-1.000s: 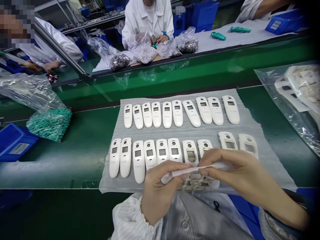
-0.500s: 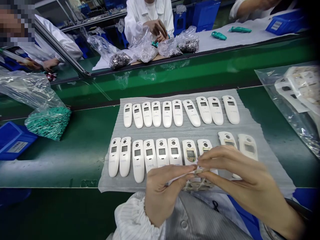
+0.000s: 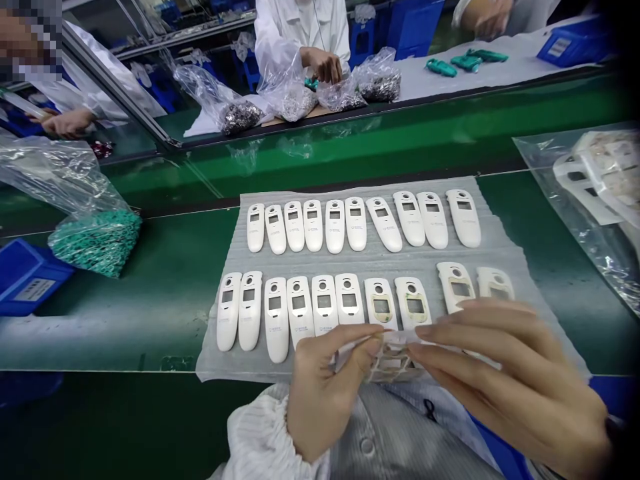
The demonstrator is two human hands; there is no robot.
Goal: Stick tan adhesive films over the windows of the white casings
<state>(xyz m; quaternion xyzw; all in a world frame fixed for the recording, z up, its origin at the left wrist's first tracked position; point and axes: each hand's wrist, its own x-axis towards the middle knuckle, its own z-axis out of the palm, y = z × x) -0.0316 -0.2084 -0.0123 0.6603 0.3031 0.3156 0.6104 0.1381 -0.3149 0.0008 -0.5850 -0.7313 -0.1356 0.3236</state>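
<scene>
L hand (image 3: 323, 383) had its grip on the clear patterned sheet (image 3: 395, 367), left edge pinched btwn thumb & index finger; sheet was held up low in view, just this side of the near row of white casings (image 3: 277, 320). R hand (image 3: 515, 380) was blurred, fingers a bit spread by the sheet's right edge; couldn't tell if they pinched anything. Main risk, imo: w/ poss. only one side secured, the thin sheet could flop or crease. R hand overlapped the right-end casings in view, so a low knuckle might knock one askew on the mat (image 3: 320, 263), esp. if moving fast.
</scene>
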